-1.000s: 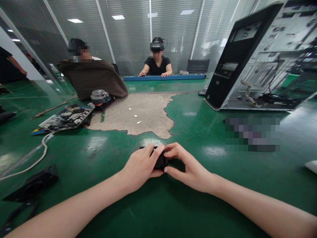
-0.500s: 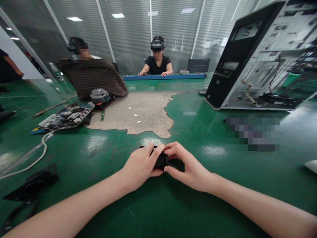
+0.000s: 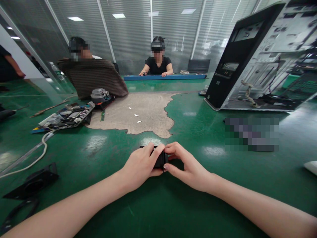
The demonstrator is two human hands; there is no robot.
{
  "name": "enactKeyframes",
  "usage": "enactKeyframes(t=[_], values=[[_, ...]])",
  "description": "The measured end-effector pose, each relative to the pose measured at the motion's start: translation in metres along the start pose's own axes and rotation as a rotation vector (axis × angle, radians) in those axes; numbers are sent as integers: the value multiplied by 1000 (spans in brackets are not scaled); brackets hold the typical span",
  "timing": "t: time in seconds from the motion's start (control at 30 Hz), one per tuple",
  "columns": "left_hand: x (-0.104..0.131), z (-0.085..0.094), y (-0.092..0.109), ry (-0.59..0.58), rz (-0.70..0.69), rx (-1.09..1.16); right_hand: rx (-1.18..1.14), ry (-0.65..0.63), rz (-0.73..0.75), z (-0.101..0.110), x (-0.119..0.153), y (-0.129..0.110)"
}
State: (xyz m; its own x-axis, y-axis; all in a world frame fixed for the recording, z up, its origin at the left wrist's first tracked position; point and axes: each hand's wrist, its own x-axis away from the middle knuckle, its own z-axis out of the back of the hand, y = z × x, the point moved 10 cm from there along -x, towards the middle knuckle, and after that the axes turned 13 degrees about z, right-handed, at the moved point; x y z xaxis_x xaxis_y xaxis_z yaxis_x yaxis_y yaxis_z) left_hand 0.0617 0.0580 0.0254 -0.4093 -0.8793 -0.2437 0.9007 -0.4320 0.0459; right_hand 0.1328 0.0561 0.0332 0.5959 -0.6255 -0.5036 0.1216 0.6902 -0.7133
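Note:
Just in front of me, low over the green table, is a small black box-like part (image 3: 159, 161); its exact kind cannot be made out. My left hand (image 3: 141, 165) wraps over it from the left, with the thumb and fingers closed about its body and covering most of it. On the right, my right hand (image 3: 188, 165) pinches the part's end between curled fingertips above and the thumb below. The fingertips of both hands nearly meet at the top of the part.
An open computer case (image 3: 223, 72) stands at the right. A circuit board (image 3: 65, 115) and a heatsink fan (image 3: 100, 96) lie left, near a white cable (image 3: 44, 145). Black plastic pieces (image 3: 34, 181) rest at the near left. A co-worker (image 3: 158, 64) sits behind a blue bar (image 3: 164, 77).
Both hands stay in the same place around the black part. My right thumb has shifted very slightly; otherwise little differs.

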Motion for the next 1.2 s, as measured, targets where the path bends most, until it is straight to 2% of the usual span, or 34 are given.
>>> enactKeyframes(t=[0.33,0.47,0.63,0.77,0.9,1.0,1.2], values=[[0,-1,-1,2,5,31,-28,46,1,3,0,3],[0,-1,-1,-12,14,13,-39,-6,-44,-3,0,6],[0,0,-1,3,1,0,34,-4,18,2,0,-3],[0,-1,1,12,-12,4,5,21,26,5,-1,-2],[0,-1,0,21,-11,14,-61,45,-21,3,0,5],[0,-1,0,4,0,22,-86,17,-60,-1,0,9],[0,0,0,-1,1,27,31,7,33,4,-1,-4]])
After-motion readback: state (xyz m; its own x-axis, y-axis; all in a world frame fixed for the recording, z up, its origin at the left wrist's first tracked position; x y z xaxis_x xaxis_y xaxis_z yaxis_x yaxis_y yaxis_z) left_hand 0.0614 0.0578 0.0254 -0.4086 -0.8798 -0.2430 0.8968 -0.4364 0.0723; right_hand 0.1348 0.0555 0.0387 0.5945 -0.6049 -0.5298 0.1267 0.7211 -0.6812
